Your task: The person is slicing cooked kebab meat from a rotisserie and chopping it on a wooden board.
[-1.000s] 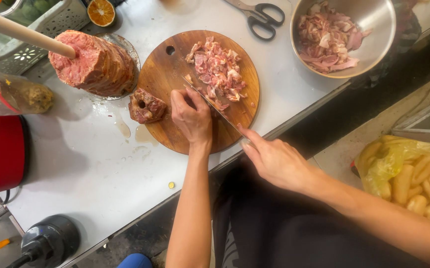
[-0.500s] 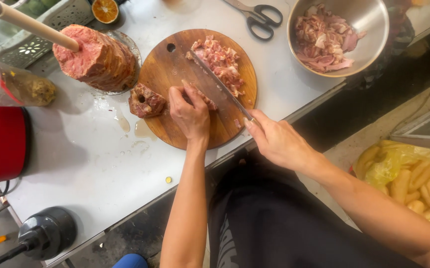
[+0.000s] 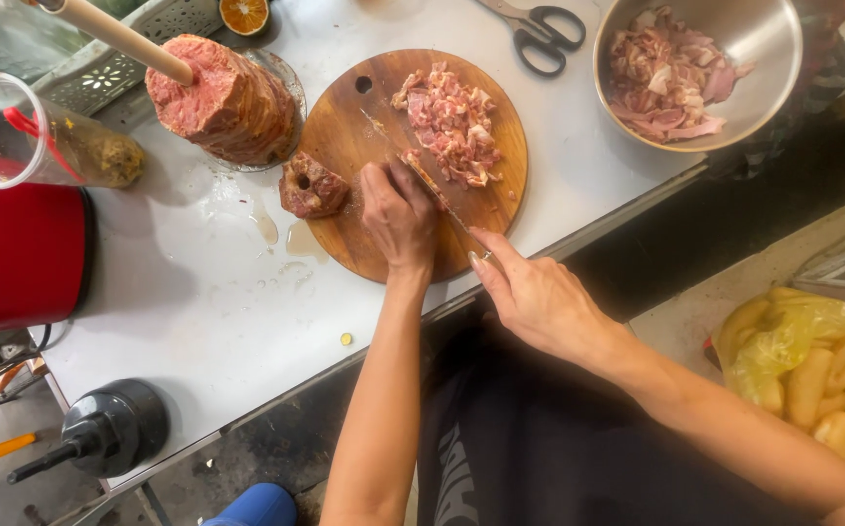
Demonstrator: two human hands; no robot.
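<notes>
Right now the right hand (image 3: 539,297) grips a knife (image 3: 437,195), blade down on the round wooden board (image 3: 345,146). The left hand (image 3: 398,214) lies flat, fingers curled, pressing meat so it stays put. Cut pieces (image 3: 452,122) sit piled at the far side, out of the way. A meat chunk (image 3: 312,187) waits beside the left hand.

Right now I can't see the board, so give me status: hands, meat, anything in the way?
Left hand pinning meat. Right hand gripping knife. Chopped meat piled on board. Nothing blocking.
</notes>
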